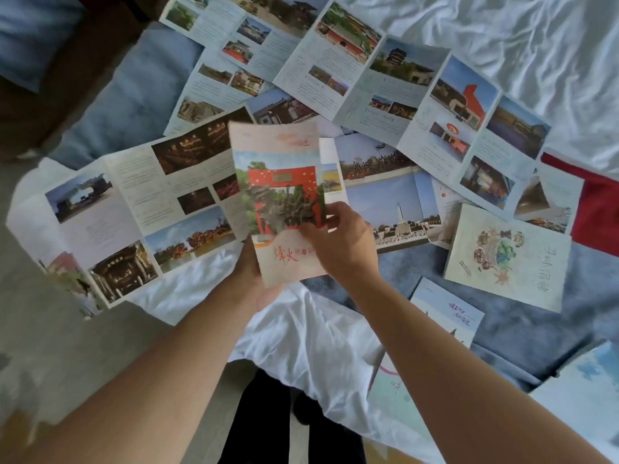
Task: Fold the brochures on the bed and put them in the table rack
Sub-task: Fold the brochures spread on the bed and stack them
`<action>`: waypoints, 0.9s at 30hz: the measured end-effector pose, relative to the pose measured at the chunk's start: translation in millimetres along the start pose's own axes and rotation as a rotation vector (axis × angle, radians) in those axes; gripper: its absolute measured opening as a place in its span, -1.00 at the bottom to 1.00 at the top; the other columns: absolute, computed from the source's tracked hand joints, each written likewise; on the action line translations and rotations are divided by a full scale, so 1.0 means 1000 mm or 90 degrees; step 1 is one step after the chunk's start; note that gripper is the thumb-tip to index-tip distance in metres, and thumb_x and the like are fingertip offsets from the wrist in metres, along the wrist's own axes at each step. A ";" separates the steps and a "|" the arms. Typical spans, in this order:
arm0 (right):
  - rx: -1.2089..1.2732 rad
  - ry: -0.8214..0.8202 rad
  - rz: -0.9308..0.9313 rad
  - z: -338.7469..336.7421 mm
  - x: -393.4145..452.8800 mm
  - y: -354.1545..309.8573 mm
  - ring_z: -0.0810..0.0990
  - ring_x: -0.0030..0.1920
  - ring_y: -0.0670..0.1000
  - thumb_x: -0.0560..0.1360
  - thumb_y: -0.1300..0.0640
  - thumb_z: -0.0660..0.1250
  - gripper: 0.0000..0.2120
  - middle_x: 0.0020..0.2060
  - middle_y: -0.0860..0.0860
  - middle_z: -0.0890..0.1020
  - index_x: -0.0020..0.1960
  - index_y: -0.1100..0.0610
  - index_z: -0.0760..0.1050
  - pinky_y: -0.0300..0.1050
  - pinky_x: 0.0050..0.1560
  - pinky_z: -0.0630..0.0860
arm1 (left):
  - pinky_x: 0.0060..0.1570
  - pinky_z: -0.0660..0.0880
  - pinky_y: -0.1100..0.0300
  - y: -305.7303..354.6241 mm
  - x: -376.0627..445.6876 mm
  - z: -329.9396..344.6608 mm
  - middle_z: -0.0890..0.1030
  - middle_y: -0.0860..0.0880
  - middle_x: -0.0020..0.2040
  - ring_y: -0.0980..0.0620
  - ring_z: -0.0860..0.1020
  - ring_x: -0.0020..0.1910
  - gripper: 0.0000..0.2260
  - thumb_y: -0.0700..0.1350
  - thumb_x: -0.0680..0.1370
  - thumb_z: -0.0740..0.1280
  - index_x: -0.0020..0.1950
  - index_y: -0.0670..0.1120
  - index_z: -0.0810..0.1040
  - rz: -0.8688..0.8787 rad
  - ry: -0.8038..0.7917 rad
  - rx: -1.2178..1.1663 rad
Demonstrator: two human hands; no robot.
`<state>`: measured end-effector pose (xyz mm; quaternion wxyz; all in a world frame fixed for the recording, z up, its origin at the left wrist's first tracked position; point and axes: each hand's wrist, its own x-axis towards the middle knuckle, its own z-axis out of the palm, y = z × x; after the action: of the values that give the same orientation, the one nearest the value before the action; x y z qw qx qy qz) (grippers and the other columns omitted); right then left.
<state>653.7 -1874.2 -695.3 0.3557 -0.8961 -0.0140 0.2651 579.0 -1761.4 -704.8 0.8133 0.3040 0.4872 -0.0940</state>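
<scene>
My left hand (pixel 256 279) supports a folded brochure with a red gate on its cover (pixel 284 202) from beneath, fingers curled round its near left edge; the sheet is raised above the bed (pixel 502 35), its cover facing me. My right hand (pixel 338 242) pinches the brochure's right edge, thumb lying across the cover photograph. Unfolded brochures lie spread on the white sheet: a long one with lantern-lit night scenes (pixel 134 209) to the left, another with temple photographs (pixel 395 95) stretching across the far side. Near right lie folded pieces: a food-illustrated booklet (pixel 509 256) and, nearer me, a pale blue brochure with dark calligraphy (pixel 449 313). A blue blanket (pixel 522 329) lies under these two.
</scene>
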 end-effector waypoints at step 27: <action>0.038 0.113 -0.190 0.010 -0.032 0.012 0.58 0.03 -0.04 0.49 -0.06 0.30 -0.74 0.05 -0.07 0.61 0.08 0.04 0.62 0.01 0.03 0.54 | -0.30 0.53 0.39 0.011 0.004 0.021 0.70 0.14 -0.10 0.26 0.65 -0.18 -0.71 -0.27 0.49 0.27 0.06 0.04 0.64 0.311 0.144 0.319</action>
<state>620.0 -1883.6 -694.0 0.4174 -0.8930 -0.1079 0.1295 601.1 -1764.3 -696.3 0.6529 0.6097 0.4490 0.0207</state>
